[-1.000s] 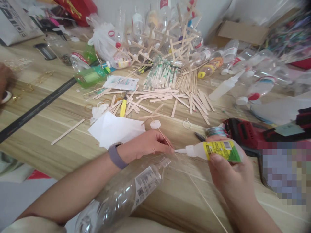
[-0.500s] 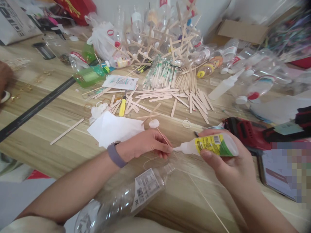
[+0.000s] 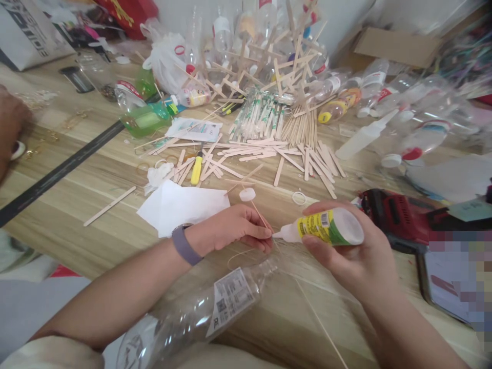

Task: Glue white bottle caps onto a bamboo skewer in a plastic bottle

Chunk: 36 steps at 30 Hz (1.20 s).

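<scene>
My left hand (image 3: 246, 228) pinches a thin wooden stick (image 3: 260, 213) that passes through a round white cap (image 3: 247, 194), with more thin sticks crossed beyond the cap. Wrapped in my right hand (image 3: 342, 246) is a glue bottle (image 3: 326, 228) with a yellow and green label, tilted sideways. Its white nozzle meets the left fingertips at the stick. Below my hands lies a clear plastic bottle (image 3: 200, 307), its neck toward my fingers. A loop of thin string or strip hangs near the neck.
Flat wooden sticks (image 3: 265, 148), a yellow-handled tool (image 3: 196, 170) and white paper (image 3: 180, 205) lie ahead. Several bottles stand behind. A red and black power tool (image 3: 392, 218) and a phone (image 3: 446, 287) are at right. Another person's hand (image 3: 11, 123) is at far left.
The glue bottle in my right hand has moved slightly left and tilted more, its base turned up and toward the camera. My left hand keeps its pinch. The view has shifted slightly.
</scene>
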{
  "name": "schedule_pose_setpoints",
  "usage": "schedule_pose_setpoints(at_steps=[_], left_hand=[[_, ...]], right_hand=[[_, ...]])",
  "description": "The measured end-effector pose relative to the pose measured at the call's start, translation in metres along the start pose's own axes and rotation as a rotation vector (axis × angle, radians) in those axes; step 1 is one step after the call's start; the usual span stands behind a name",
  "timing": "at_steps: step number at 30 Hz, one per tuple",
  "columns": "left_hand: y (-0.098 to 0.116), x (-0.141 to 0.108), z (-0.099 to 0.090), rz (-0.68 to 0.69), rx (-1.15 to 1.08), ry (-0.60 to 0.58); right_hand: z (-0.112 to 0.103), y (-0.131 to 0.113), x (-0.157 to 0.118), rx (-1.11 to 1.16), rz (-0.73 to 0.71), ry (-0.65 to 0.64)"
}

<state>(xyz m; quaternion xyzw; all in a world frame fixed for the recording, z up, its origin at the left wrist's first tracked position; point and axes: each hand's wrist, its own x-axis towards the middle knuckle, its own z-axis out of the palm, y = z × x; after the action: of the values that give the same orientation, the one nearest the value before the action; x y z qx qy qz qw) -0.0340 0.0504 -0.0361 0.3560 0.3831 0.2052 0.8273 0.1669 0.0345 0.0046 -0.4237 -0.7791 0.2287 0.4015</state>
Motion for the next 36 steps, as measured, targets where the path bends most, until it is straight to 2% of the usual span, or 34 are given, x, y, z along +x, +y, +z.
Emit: schedule_pose_setpoints(at_steps=[9,17,23,28,32,36], left_hand=[[0.001,-0.002,0.003,0.009,-0.012,0.03],[0.001,-0.001,0.003,0.022,-0.024,0.035],[-0.001,-0.001,0.002,0.032,-0.011,0.024],[-0.002,0.0,0.001,0.042,0.013,0.013],[-0.002,0.001,0.001,0.045,0.022,0.009],[-0.002,0.0,0.001,0.048,0.026,-0.004]], right_hand=[[-0.006,0.002,-0.001,-0.08,-0.02,-0.091],[-0.007,0.007,-0.003,-0.117,0.005,-0.086],[-0.003,0.005,-0.007,-0.1,0.069,0.004],[-0.004,0.005,-0.008,-0.128,0.045,-0.037],[-0.002,0.002,-0.01,-0.11,0.109,0.009],[0.0,0.001,-0.01,-0.094,0.106,0.019]])
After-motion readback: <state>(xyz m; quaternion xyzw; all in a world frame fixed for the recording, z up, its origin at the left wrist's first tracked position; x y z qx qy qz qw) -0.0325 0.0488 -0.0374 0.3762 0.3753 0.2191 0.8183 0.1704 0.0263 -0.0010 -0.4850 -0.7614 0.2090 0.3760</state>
